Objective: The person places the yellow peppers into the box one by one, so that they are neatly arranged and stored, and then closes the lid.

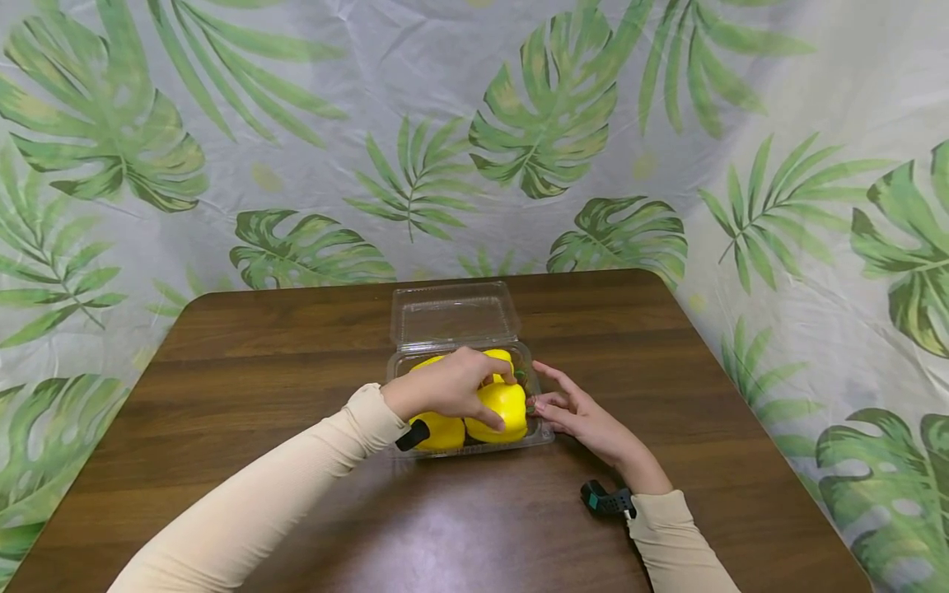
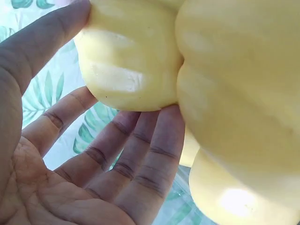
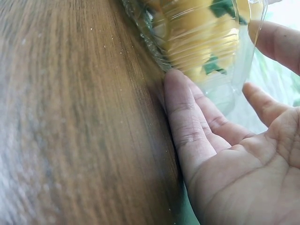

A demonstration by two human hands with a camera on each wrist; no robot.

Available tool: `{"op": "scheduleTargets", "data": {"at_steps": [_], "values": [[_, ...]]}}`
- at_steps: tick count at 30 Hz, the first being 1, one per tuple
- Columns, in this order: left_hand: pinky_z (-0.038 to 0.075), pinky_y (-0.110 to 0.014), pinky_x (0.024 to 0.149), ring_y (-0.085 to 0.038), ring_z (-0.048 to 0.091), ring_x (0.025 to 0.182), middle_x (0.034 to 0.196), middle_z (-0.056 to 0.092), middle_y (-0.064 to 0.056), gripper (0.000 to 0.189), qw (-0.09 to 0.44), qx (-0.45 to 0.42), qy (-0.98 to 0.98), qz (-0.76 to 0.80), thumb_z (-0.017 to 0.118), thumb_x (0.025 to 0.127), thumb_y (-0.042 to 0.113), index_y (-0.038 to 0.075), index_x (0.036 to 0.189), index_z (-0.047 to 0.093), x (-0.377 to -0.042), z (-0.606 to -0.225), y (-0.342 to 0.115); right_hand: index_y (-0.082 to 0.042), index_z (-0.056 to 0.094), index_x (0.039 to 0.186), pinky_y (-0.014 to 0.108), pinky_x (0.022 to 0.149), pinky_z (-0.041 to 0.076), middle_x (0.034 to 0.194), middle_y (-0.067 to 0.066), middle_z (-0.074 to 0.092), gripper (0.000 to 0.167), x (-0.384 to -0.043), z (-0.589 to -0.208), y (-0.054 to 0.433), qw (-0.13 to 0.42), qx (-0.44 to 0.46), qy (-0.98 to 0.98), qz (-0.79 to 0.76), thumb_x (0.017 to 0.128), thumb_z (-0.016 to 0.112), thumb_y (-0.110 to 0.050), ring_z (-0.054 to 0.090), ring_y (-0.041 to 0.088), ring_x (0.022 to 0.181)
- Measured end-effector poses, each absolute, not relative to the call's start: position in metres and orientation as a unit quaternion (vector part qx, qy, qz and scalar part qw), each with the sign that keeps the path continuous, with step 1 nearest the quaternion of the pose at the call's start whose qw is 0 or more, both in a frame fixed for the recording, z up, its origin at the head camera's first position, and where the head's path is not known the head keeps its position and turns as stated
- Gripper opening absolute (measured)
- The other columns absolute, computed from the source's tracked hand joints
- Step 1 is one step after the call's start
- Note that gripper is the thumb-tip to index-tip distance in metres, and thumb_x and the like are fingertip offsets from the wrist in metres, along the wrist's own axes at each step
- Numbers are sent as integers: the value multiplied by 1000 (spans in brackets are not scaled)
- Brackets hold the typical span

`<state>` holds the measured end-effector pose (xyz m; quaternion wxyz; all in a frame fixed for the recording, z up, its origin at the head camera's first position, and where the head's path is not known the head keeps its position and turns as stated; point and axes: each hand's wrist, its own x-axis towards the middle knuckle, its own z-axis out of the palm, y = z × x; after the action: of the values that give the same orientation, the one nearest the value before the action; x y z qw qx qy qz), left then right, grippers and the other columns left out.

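Observation:
Several yellow bell peppers sit in a clear plastic clamshell box point(image 1: 547, 430) whose lid is folded back. Across the box reaches my left hand point(image 1: 449, 385), gripping the front right bell pepper point(image 1: 506, 412) between thumb and fingers. In the left wrist view, that bell pepper point(image 2: 126, 61) lies against another bell pepper point(image 2: 243, 89). My right hand point(image 1: 593, 422) is at the box's right side with its fingers extended. The right wrist view has its fingertips point(image 3: 177, 84) touching the clear wall, behind which green stems show. My left hand hides part of the peppers.
The transparent lid point(image 1: 455, 317) lies toward the far edge of the brown wooden table point(image 1: 282, 371). A leaf-patterned cloth point(image 1: 415, 165) hangs behind. Dark straps with small devices point(image 1: 604, 498) are on the wrists.

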<state>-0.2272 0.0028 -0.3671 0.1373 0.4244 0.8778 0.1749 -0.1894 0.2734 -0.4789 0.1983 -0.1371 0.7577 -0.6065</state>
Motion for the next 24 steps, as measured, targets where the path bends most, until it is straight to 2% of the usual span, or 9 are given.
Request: {"op": "scheduleTargets", "data": {"at_steps": [4, 7, 12, 24], "values": [[60, -40, 96, -29, 73, 110, 118, 78, -10, 52, 145, 417, 882, 164, 94, 84, 34, 11, 126, 73, -226, -371, 7, -25, 16, 173, 30, 108, 55, 146, 24, 61, 72, -189, -479, 274, 200, -136, 755, -609, 114, 55, -28, 60, 35, 138], [60, -43, 100, -31, 72, 114, 121, 77, -11, 53, 147, 411, 886, 156, 94, 85, 35, 11, 126, 72, -224, -374, 10, -25, 15, 173, 34, 110, 55, 147, 24, 61, 72, -189, -478, 274, 201, -138, 756, -607, 114, 55, -28, 59, 37, 140], [60, -42, 99, -30, 72, 115, 122, 77, -10, 54, 141, 404, 892, 145, 94, 85, 37, 12, 127, 72, -223, -378, 11, -25, 15, 173, 40, 113, 54, 148, 25, 61, 71, -189, -476, 273, 203, -141, 757, -604, 114, 55, -29, 58, 38, 142], [59, -41, 101, -28, 70, 116, 125, 75, -10, 59, 131, 411, 887, 165, 92, 87, 37, 12, 136, 71, -222, -380, 3, -26, 15, 173, 42, 114, 53, 150, 26, 59, 71, -189, -479, 274, 201, -139, 762, -599, 114, 55, -31, 58, 38, 143]]}}
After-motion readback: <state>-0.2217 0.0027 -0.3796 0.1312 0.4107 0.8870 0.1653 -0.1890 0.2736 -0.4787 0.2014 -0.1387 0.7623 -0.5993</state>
